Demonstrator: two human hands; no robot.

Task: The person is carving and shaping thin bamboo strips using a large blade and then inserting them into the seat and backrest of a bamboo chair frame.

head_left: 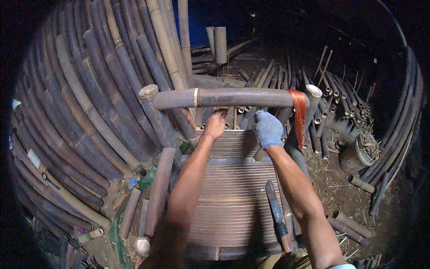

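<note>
A chair-like bamboo frame stands before me, with a seat of thin bamboo slats [233,193] and a thick bamboo rail [244,97] across its far end. Just beyond that rail's near side, my bare left hand [216,124] is closed at the far edge of the slats. What its fingers grip is hidden. My right hand [268,128], in a grey knitted glove, forms a fist at the far right corner of the slats. I cannot make out what it holds. A knife [274,210] with a dark blade and wooden handle lies along the seat's right side.
A bundle of orange strands [298,114] hangs over the rail's right end. Tall bamboo poles [85,103] lean at the left. Cut bamboo pieces [342,96] are stacked at the far right, near a bucket [356,154] of shavings. Short bamboo lengths [351,226] lie on the ground.
</note>
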